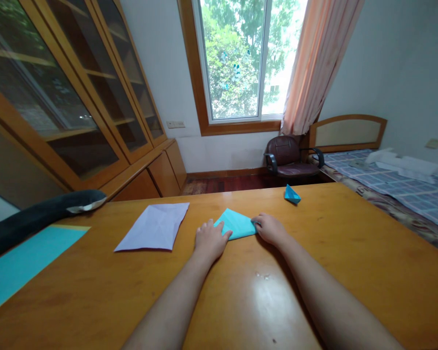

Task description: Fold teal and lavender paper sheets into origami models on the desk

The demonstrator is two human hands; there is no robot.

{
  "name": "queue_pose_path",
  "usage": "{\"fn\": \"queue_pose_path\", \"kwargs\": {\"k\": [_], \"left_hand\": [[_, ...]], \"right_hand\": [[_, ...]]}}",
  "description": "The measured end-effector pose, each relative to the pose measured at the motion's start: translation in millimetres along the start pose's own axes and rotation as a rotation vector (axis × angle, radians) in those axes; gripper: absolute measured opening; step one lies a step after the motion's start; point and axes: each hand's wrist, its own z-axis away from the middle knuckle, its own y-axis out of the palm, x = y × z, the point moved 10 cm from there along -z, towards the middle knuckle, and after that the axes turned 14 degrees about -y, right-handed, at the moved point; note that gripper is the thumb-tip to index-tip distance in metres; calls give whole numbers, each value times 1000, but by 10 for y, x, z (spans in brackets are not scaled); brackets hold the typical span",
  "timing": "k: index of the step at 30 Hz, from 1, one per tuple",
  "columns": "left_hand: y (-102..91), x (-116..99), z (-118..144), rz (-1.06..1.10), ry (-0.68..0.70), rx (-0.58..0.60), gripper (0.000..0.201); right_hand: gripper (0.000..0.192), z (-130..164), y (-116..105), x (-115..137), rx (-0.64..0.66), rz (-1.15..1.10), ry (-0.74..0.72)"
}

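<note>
As I look down through the head view, I see both my hands on a wooden table [350, 253], just below the middle of the frame. My left hand [210, 240] lies flat with its fingers pressed down on the left corner of a teal paper [238, 224]. My right hand [272, 228] touches the right corner of the same paper, fingers curled down on the edge. Neither hand pinches or lifts the paper; both just press on it. The teal paper is folded and lies flat on the table, right between my two hands.

To the left of it, near but not touching, lies a pale sheet [155, 226] with fold lines in it. Up and to the right, well apart from my hands, sits a small blue folded shape [292, 195]. At the far left edge is a big teal sheet [22, 262], with a dark soft thing [40, 216] above it.

Behind the table I see a window [241, 58], a chair [290, 158], a bed [405, 187] on the right and a glass cupboard [69, 97] on the upper left.
</note>
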Motion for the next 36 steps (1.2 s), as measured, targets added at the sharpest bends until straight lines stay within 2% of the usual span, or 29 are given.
{"fn": "queue_pose_path", "kwargs": {"k": [8, 14, 18, 23, 26, 29, 36], "left_hand": [[26, -2, 3, 16, -20, -17, 50], [4, 46, -39, 89, -53, -9, 55], [-14, 119, -121, 279, -26, 20, 47], [18, 282, -242, 568, -38, 144, 34], [-20, 303, -253, 674, 25, 191, 32], [-97, 259, -195, 719, 121, 213, 30], [-356, -58, 109, 683, 386, 210, 21]], "right_hand": [[29, -16, -43, 201, -46, 119, -52], [29, -11, -19, 247, -31, 108, -51], [29, -15, -37, 254, -38, 79, -61], [31, -9, -54, 192, -41, -38, -59], [36, -7, -54, 128, -58, -141, -55], [40, -8, -97, 127, -132, -228, -84], [56, 6, -168, 211, -275, -590, -106]]}}
